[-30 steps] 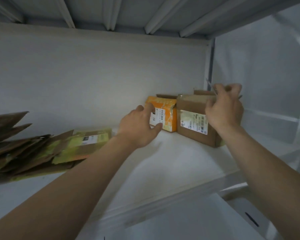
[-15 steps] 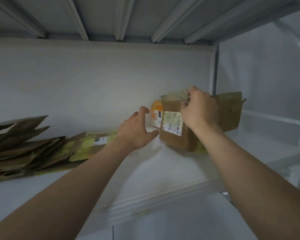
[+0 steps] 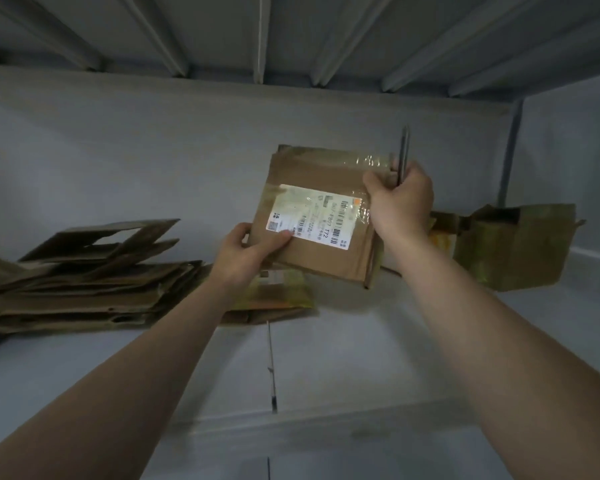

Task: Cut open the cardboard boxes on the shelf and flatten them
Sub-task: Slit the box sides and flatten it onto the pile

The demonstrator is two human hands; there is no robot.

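A brown taped cardboard box point(image 3: 321, 171) with a white shipping label is held up above the white shelf point(image 3: 343, 358), its labelled face towards me. My left hand point(image 3: 248, 252) grips its lower left corner, thumb on the label. My right hand point(image 3: 400, 200) holds its right edge and also clasps a thin metal cutter point(image 3: 403, 152) that points upward. Another open brown box point(image 3: 515, 245) stands at the back right. A small orange box point(image 3: 440, 239) shows behind my right wrist.
A pile of flattened cardboard point(image 3: 84, 282) lies on the left of the shelf, with a yellow-green flattened piece point(image 3: 278, 294) under my left hand. The shelf's back wall is close behind; ribbed underside of the upper shelf point(image 3: 291, 32) hangs low overhead.
My right hand pulled the labelled box off the shelf's back corner and lifted it toward the middle. My left hand, empty before, now grips its lower corner. The view shifted right.
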